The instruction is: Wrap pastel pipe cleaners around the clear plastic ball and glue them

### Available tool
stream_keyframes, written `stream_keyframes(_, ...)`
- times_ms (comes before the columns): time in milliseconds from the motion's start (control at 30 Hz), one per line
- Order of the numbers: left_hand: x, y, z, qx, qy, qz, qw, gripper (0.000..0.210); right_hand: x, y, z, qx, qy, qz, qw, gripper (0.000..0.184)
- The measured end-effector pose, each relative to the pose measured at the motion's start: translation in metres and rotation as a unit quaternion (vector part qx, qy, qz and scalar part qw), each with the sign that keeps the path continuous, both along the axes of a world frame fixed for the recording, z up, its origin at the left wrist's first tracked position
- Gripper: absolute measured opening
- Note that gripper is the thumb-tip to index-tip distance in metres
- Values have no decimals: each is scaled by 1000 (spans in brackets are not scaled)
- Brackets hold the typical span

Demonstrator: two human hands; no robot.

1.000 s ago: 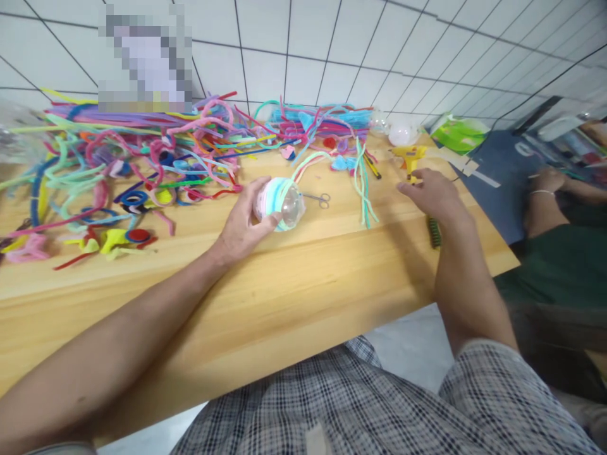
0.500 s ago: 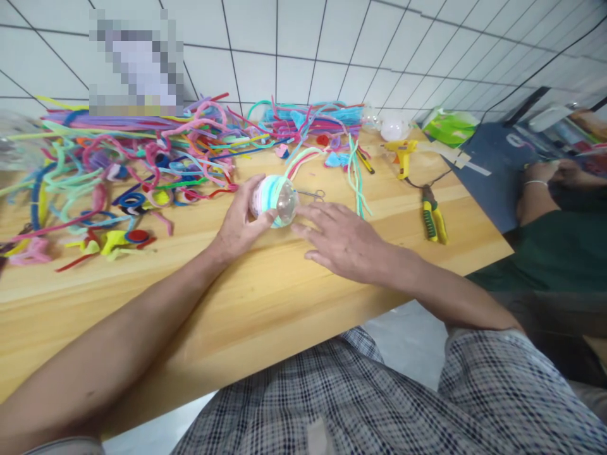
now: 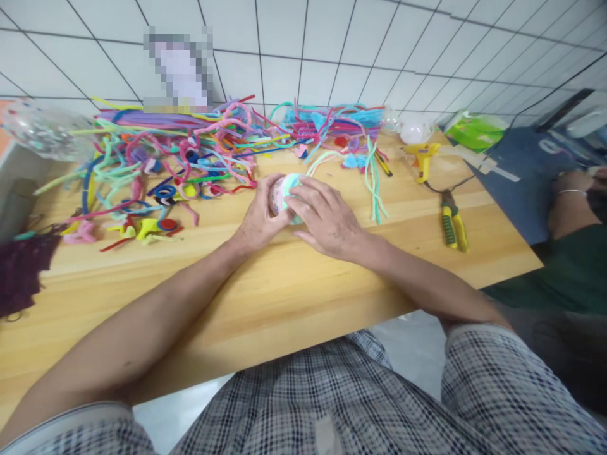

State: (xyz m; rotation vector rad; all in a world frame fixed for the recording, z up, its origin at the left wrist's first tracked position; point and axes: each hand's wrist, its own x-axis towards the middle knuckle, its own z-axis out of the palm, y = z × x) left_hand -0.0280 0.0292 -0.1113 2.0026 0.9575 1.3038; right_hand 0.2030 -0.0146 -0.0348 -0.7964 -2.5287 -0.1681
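Observation:
Between my hands is a clear plastic ball (image 3: pixel 287 186) wrapped in pastel bands of pipe cleaner. My left hand (image 3: pixel 258 220) grips it from the left, thumb along the near side. Curled over its right side are the fingers of my right hand (image 3: pixel 329 218), which cover the bare clear part. A loose pale strand of pipe cleaner (image 3: pixel 322 159) runs from the top of the ball toward the back right. Just right of it lie mint green pipe cleaners (image 3: pixel 373 183).
Many coloured pipe cleaners (image 3: pixel 183 148) are heaped along the back left. At the right are a yellow glue gun (image 3: pixel 422 158), pliers (image 3: pixel 454 224) with green-yellow handles, and a green packet (image 3: pixel 477 131). A dark purple cloth (image 3: pixel 23 268) hangs at the left. Another person's arm (image 3: pixel 571 205) shows at far right.
My right hand has moved left onto the ball and closed round its right side. My left hand still holds it. The whole view has shifted, showing more of the left side.

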Motion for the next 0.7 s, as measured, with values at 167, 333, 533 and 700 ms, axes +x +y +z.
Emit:
stream_keyframes(167,1,-3,4,-14,6,-2,1000,83,-3,8,-22,14,47,-24,999,44)
stream_keyframes(333,-6,-1,9,-50,-17,-32,998,86,-11,12,-45,20,55,-47,997,52)
stream_keyframes(533,-19,11,2,-112,-66,-95,987,86,-20,16,-55,0,56,-58,997,53)
stream_keyframes(700,-25,2,28,-33,-57,15,998,61,-26,18,-56,-45,55,-52,996,59)
